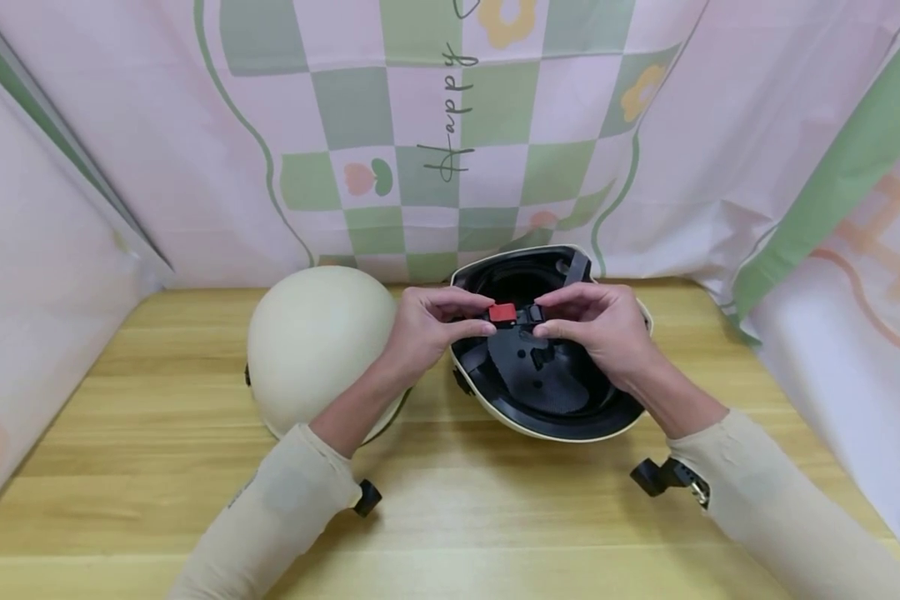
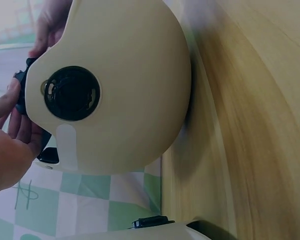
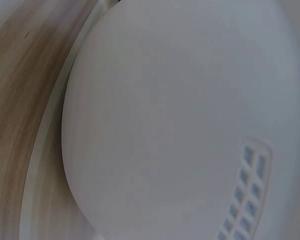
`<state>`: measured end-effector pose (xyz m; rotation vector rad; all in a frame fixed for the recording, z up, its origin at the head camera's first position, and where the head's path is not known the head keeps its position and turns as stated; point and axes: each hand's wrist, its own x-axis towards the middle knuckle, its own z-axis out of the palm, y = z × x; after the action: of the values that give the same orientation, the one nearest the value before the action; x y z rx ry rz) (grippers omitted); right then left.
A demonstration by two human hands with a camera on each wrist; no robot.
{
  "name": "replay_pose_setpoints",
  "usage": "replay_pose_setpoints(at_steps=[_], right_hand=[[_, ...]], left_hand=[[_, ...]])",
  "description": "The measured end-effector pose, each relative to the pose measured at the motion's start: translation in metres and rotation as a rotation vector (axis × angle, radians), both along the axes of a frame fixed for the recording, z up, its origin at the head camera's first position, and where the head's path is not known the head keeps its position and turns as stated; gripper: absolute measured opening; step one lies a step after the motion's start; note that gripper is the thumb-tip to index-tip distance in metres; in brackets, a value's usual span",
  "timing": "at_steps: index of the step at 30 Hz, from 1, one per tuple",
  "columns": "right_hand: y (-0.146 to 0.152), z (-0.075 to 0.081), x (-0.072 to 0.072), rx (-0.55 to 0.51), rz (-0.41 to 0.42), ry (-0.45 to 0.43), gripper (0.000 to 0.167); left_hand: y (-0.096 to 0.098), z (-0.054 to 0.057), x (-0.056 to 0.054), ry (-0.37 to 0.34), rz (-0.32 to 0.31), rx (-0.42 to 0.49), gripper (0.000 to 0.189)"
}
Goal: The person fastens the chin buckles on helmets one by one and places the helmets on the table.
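A cream helmet (image 1: 551, 431) lies upside down on the table, its black padded inside facing up. Over its opening, my left hand (image 1: 423, 329) pinches the red buckle piece (image 1: 502, 312) between thumb and fingers. My right hand (image 1: 603, 325) pinches the black buckle piece (image 1: 536, 313) on the strap just to the right, and the two pieces meet end to end. The left wrist view shows this helmet's outer shell (image 2: 135, 85) with a round black disc (image 2: 72, 93) on its side. In the right wrist view the shell (image 3: 165, 110) hides the right hand.
A second cream helmet (image 1: 318, 346) sits dome up on the wooden table (image 1: 450, 517), left of the upturned one and close by my left forearm. Behind both helmets hangs a checkered curtain (image 1: 427, 100). White fabric (image 1: 45, 250) closes off the left side.
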<state>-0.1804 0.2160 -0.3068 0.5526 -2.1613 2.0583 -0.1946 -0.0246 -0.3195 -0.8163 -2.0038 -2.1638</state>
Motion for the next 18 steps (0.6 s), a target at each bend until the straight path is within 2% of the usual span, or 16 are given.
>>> replay_pose_setpoints(at_steps=[5, 11, 18], right_hand=[[-0.0013, -0.0017, -0.0001, -0.008, -0.007, -0.012, 0.027], [-0.0050, -0.0041, 0.0006, -0.014, 0.006, -0.035, 0.027], [-0.0057, -0.0055, -0.0005, 0.044, -0.002, -0.013, 0.025]], left_hand=[[0.0007, -0.0007, 0.0003, -0.023, 0.020, -0.002, 0.028], [0.0036, -0.0025, 0.0008, -0.030, 0.013, -0.012, 0.029], [0.0040, -0.0025, -0.0001, -0.020, 0.012, -0.027, 0.028]])
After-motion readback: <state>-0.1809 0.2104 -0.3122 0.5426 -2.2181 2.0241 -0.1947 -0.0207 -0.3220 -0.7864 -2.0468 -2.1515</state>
